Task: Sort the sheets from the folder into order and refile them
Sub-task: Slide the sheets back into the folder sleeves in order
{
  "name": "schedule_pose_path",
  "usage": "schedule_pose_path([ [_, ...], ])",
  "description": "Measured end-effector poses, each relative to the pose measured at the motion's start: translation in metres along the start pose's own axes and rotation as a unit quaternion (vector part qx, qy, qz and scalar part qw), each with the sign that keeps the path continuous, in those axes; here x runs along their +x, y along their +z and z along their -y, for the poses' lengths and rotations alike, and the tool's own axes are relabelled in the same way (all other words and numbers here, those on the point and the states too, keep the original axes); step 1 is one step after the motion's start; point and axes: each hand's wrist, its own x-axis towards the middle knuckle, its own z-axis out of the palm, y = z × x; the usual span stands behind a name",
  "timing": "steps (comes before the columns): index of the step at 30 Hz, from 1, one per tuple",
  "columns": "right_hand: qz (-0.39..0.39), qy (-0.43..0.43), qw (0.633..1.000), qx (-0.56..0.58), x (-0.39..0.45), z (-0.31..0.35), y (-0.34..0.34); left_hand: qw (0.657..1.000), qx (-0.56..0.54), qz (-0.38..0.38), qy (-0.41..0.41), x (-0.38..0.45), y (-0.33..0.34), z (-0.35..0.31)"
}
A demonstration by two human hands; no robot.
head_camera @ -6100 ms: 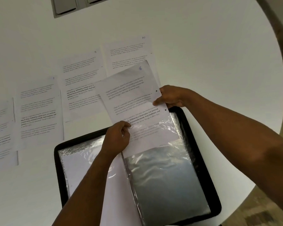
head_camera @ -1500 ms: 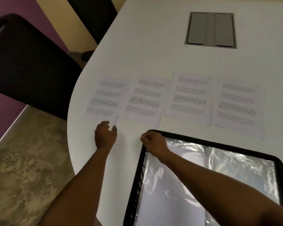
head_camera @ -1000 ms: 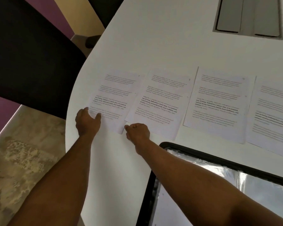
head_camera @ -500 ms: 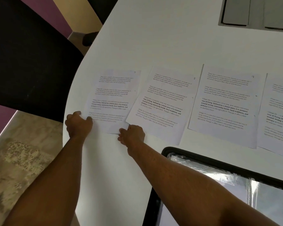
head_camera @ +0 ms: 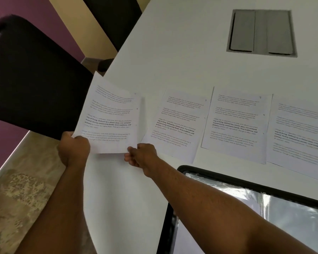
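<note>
Left hand (head_camera: 74, 149) grips near-left corner of leftmost sheet (head_camera: 110, 120), fingers curled round edge. Right hand (head_camera: 140, 156) pinches same sheet's near-right corner. Sheet raised off worktop (head_camera: 182, 52), far edge curling up over worktop's left rim. Three more printed sheets (head_camera: 237, 123) lie flat in row to right. Open black folder (head_camera: 253, 186) with clear sleeves near right, under right forearm. Dark chair (head_camera: 31, 85) at left.
</note>
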Motion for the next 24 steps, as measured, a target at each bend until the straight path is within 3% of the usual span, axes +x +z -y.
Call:
schedule_pose_path([
  [11,0.018,-0.045,0.999,0.018,-0.094,0.007,-0.030,0.984,-0.179,0.002,-0.003,-0.082,-0.074,-0.025],
  [18,-0.046,-0.102,0.994,0.016,-0.157,-0.017,-0.089,0.937,-0.317,0.139,-0.044,-0.157,-0.078,-0.022],
  [24,-0.117,-0.137,0.984,0.015,-0.211,-0.050,-0.154,0.898,-0.352,0.258,-0.049,-0.227,-0.071,-0.019],
])
